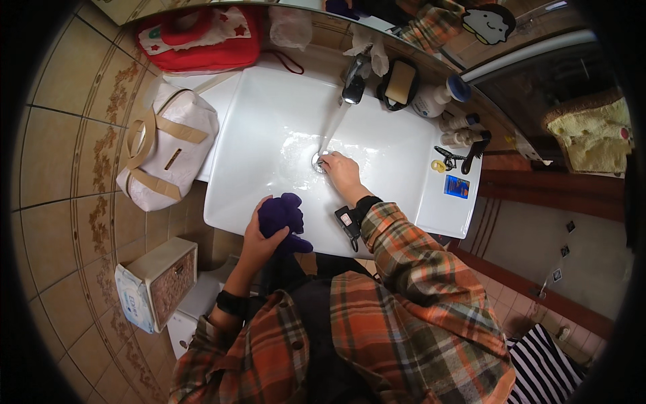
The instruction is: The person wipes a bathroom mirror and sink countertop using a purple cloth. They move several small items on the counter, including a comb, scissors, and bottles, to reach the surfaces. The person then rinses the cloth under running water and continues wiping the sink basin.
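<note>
A purple plush toy (280, 216) is in the grip of my left hand (257, 237), held over the front left rim of the white washbasin (242, 151). My right hand (344, 172) reaches down into the basin, its fingertips at the round metal drain stopper (318, 162). Those fingers cover part of the stopper, so whether they pinch it is unclear. From the chrome faucet (353, 91) a stream of water (334, 126) falls beside these fingertips. Shallow water glistens around the drain. A black device is strapped at my right wrist.
A pale handbag (174, 146) and a red fabric bag (202, 40) stand left and back left. Behind the basin are a soap bar (399, 83) and a pump bottle (431, 100). On the right ledge lie a hair clip (449, 157), a yellow ring-shaped item (438, 166) and a blue packet (456, 187).
</note>
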The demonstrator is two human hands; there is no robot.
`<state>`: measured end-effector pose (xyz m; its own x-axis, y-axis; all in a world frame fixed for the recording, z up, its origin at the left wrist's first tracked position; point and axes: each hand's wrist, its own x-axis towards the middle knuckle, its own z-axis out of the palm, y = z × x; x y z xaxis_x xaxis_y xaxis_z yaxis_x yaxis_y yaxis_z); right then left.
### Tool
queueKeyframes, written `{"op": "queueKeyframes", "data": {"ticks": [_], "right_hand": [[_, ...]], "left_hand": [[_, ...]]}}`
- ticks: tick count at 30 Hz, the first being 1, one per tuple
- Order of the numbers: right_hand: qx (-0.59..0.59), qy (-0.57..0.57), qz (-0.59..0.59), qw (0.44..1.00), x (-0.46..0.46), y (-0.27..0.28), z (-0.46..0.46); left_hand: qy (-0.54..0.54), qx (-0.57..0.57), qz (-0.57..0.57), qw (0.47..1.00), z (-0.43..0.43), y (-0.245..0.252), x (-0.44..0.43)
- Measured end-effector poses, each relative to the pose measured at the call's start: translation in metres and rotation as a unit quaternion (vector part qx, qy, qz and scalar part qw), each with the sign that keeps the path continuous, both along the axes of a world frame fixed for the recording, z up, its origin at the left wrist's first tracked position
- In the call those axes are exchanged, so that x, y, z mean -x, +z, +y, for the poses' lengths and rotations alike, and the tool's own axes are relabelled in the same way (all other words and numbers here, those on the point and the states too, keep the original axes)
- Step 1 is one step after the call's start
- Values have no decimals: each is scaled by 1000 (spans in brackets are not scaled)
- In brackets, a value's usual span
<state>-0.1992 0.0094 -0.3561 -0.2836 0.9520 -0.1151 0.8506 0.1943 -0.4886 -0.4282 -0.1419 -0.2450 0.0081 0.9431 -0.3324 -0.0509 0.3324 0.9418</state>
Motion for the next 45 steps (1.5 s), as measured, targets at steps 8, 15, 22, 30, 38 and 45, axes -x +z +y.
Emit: {"op": "queueKeyframes", "data": {"ticks": [8, 15, 22, 30, 38, 45], "right_hand": [[387, -329, 592, 626, 0, 15, 53], [454, -140, 535, 699, 20, 66, 37], [437, -111, 486, 749, 2, 62, 25], [391, -163, 334, 842, -4, -10, 10], [351, -209, 310, 858, 19, -27, 33], [372, -374, 457, 716, -35, -16, 31]], "left_hand": [[2, 16, -38, 999, 1, -3, 1], [27, 69, -155, 985, 38, -6, 0], [50, 106, -235, 965, 112, -13, -24], [133, 78, -238, 959, 121, -3, -2], [143, 137, -209, 958, 118, -9, -10], [105, 129, -223, 961, 117, -17, -16]]}}
